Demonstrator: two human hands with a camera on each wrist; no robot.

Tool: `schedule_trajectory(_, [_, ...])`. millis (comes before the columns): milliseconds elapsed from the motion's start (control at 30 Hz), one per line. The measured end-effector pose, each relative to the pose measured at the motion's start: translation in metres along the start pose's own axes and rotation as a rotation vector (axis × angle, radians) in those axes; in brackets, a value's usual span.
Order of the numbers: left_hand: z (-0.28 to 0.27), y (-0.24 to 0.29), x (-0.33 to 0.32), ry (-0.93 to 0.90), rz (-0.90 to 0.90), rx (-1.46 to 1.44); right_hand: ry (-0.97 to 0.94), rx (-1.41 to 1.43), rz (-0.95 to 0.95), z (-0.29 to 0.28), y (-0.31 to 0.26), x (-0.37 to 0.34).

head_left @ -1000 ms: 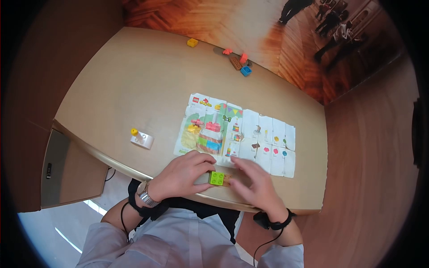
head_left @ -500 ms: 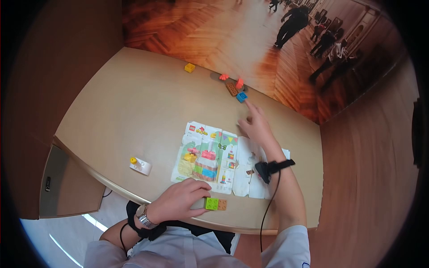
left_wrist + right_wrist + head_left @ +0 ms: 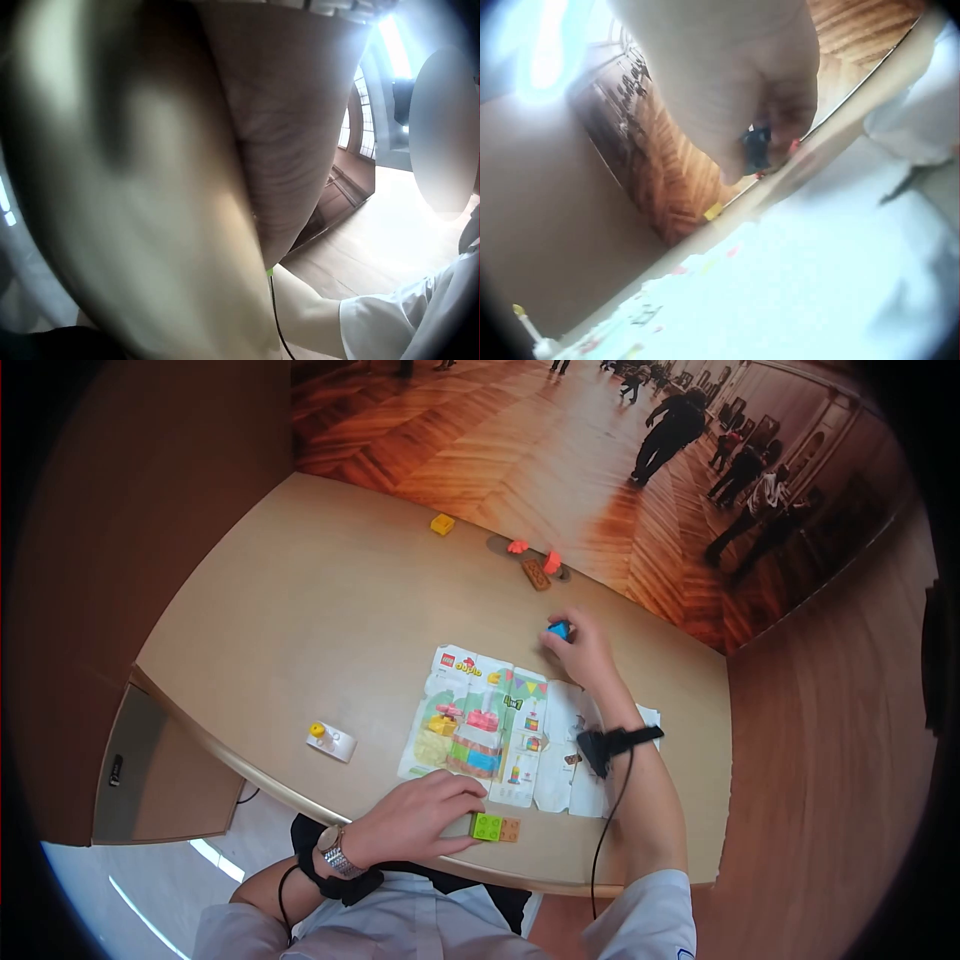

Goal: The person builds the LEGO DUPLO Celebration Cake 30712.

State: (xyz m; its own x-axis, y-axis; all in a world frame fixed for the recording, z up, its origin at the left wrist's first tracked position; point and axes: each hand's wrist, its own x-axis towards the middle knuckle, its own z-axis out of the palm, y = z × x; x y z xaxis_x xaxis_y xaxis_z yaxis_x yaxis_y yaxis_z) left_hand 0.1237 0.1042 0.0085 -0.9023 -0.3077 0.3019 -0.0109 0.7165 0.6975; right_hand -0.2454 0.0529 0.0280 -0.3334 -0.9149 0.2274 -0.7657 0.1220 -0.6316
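My right hand [image 3: 587, 652] pinches a blue toy brick [image 3: 559, 630] between thumb and fingers, over the table beyond the printed leaflet [image 3: 430, 685]. In the right wrist view that brick [image 3: 757, 150] looks dark between the fingertips. At the near edge, my left hand [image 3: 420, 815] holds a lime-green brick [image 3: 487, 826] with thumb and fingers at its left side. A light-brown brick [image 3: 511, 829] adjoins the green one on the right. The left wrist view is mostly filled by the blurred hand, with just a speck of green showing.
Along the back edge lie a yellow brick [image 3: 442, 524], two coral-pink pieces [image 3: 552, 562] and a dark-brown brick [image 3: 536, 574]. A white brick [image 3: 335, 744] bearing a yellow-tipped candle [image 3: 527, 325] stands at the left. A photo-printed panel [image 3: 480, 450] rises behind the table.
My right hand has left the green and light-brown bricks, reached to the back, taken hold of the blue brick and drawn it nearer. My left hand stays at the green brick.
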Motion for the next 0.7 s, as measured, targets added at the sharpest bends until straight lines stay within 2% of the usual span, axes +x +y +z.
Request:
schedule_trajectory(33, [-0.001,0.000,0.000,-0.007,-0.001,-0.004,-0.003,-0.001,0.002,-0.006,-0.011,-0.015])
schedule_trajectory(100, [-0.001,0.001,0.001,-0.022,-0.009,-0.019,-0.043,0.184,0.116,-0.017,-0.031,-0.052])
schedule_trajectory(133, [0.000,0.000,0.001,0.001,0.001,-0.006,-0.049,0.185,0.131,-0.022,-0.039,-0.073])
schedule_trajectory(200, [0.002,0.000,0.000,0.024,0.001,0.005,-0.131,0.411,0.232,-0.028,-0.051,-0.117])
schedule_trajectory(233, [0.002,0.000,-0.002,0.011,-0.014,-0.013,-0.143,0.414,0.256,-0.028,-0.053,-0.140])
schedule_trajectory(300, [0.002,-0.001,0.000,0.019,0.005,0.014,-0.086,0.516,0.159,-0.027,-0.055,-0.181])
schedule_trajectory(433, [0.004,0.000,-0.001,0.025,-0.005,0.022,-0.157,0.544,0.210,-0.030,-0.074,-0.238])
schedule_trajectory(500, [0.004,0.000,0.000,0.017,-0.015,0.024,-0.212,0.474,0.207,-0.031,-0.076,-0.251])
schedule_trajectory(567, [0.006,-0.001,-0.001,0.026,-0.014,0.038,-0.282,0.187,0.072,-0.029,-0.081,-0.262])
schedule_trajectory(700, [0.005,0.002,-0.002,0.042,0.000,0.047,-0.337,0.148,0.279,-0.029,-0.094,-0.265])
